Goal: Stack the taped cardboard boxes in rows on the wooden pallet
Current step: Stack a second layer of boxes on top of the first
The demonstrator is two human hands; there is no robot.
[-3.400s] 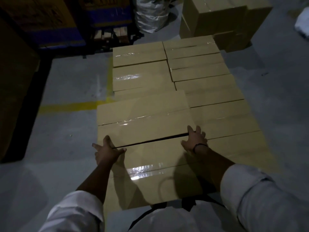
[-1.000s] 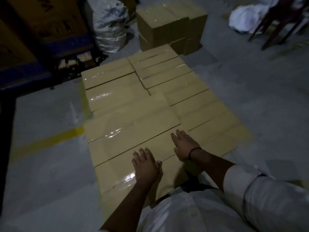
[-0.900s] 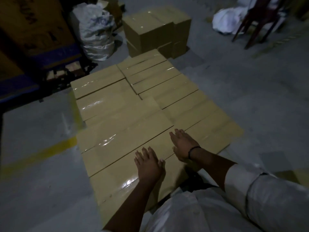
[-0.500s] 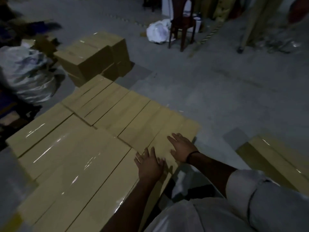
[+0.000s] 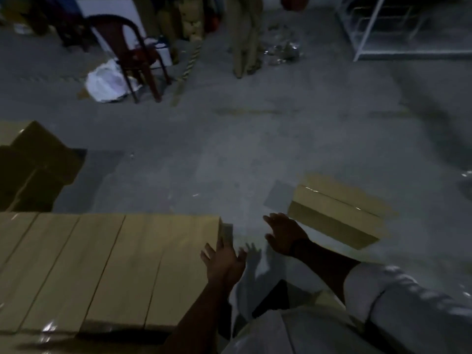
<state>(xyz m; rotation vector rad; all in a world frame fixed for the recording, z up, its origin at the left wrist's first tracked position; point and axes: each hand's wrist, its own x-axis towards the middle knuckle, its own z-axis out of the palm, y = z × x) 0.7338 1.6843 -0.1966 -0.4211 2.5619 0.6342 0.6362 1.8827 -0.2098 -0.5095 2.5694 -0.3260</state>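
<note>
A flat layer of taped cardboard boxes point(image 5: 107, 267) fills the lower left; the pallet under them is hidden. My left hand point(image 5: 223, 259) hangs open with spread fingers just off the layer's right edge, holding nothing. My right hand point(image 5: 284, 232) is open too, over bare floor, a short way left of a single taped box point(image 5: 339, 210) that lies on the concrete at the right. Neither hand touches a box.
A second stack of boxes point(image 5: 33, 164) stands at the left edge. Further back are a dark red plastic chair point(image 5: 132, 54), a white bag point(image 5: 107, 81), leaning cardboard rolls point(image 5: 245, 34) and a white metal rack point(image 5: 398, 26). Grey concrete floor point(image 5: 229, 154) spreads between.
The view has swung right, away from the stacked layer. Both hands have lifted off the box tops; the right hand now reaches out over the floor toward the single box.
</note>
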